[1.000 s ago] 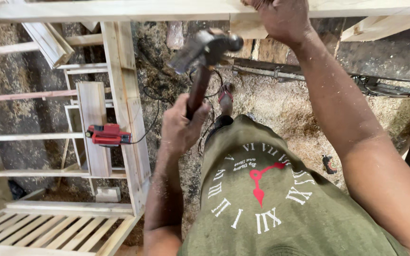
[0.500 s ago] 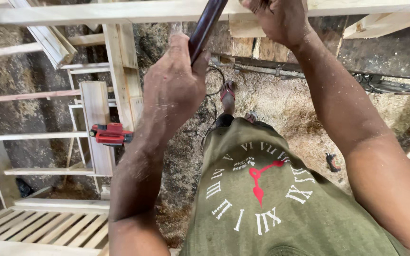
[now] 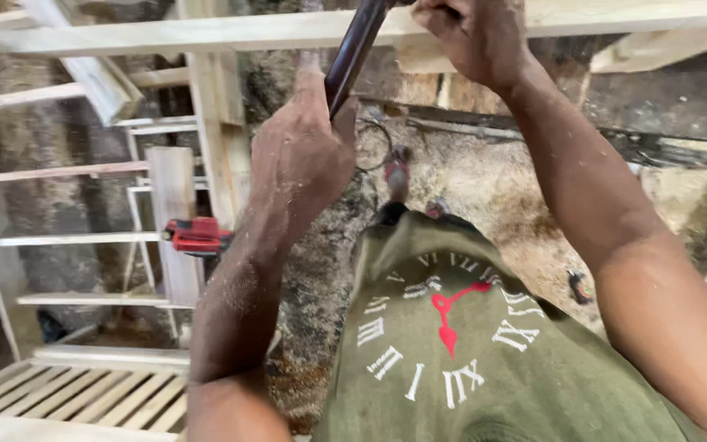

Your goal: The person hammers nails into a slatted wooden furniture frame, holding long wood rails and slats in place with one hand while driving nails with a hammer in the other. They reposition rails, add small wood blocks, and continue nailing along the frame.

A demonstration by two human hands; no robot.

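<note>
Hammer handle (image 3: 353,49), head out of frame

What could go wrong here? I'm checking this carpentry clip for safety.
The right hand rests on the wooden rail right beside where the hammer handle, gripped by the left hand, rises; a glancing blow might hit its fingers. The hammer's head is out of frame, so contact cannot be judged. The sawdust-covered floor may be slippery.

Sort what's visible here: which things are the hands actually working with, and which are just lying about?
In use:
- left hand gripping the dark hammer handle
- right hand at the pale wooden rail

Lying about:
- red power tool
- slatted wooden panel
- wooden frames
</note>
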